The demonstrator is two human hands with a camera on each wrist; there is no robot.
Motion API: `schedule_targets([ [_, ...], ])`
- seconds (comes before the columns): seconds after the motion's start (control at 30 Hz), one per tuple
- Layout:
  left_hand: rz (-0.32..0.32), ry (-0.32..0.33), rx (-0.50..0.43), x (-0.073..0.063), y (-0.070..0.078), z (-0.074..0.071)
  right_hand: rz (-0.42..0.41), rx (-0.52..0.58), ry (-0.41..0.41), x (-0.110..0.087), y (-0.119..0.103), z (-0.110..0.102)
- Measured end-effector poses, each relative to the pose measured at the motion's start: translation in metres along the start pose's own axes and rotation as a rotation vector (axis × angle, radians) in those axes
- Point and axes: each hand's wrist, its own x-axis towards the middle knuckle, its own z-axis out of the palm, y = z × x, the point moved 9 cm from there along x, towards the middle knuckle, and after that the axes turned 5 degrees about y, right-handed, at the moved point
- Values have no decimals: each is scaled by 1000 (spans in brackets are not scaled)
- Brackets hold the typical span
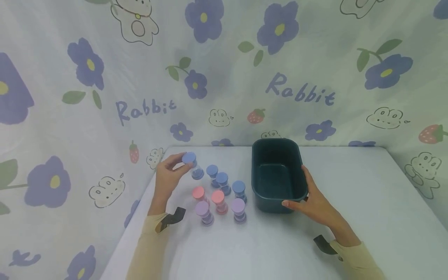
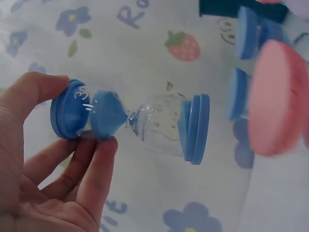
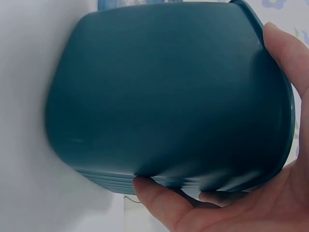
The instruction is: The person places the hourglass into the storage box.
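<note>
My left hand [image 1: 167, 177] pinches a blue hourglass [image 2: 145, 123] by its top cap, thumb on one side and fingers on the other. The glass hangs slightly tilted at the far left of the table, blue sand in both bulbs. Three blue hourglasses, one of them here [image 1: 239, 188], stand to its right. Closer to me are two pink hourglasses [image 1: 218, 198] and two purple hourglasses [image 1: 238, 208]. My right hand [image 1: 318, 206] grips the dark green bin [image 3: 164, 96] at its near right corner, thumb at the rim and fingers along the side wall. Nothing shows inside the bin.
A white table [image 1: 224, 249] carries everything. Behind it and along the left hangs a curtain [image 1: 224, 74] printed with flowers and rabbits. The bin stands right of the hourglasses, near the back edge. Dark straps [image 1: 173, 216] sit at both wrists.
</note>
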Motion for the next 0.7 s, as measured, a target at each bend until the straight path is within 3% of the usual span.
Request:
schedule_targets([
  [0.13,49,-16,-4,5,20,6,9,-2,-4,0,0,0],
  [0.33,100,-36,-82,14,48,21,14,-3,-9,1,1,-1],
  [0.7,106,-131,-173,29,81,58,21,3,-10,0,0,0],
])
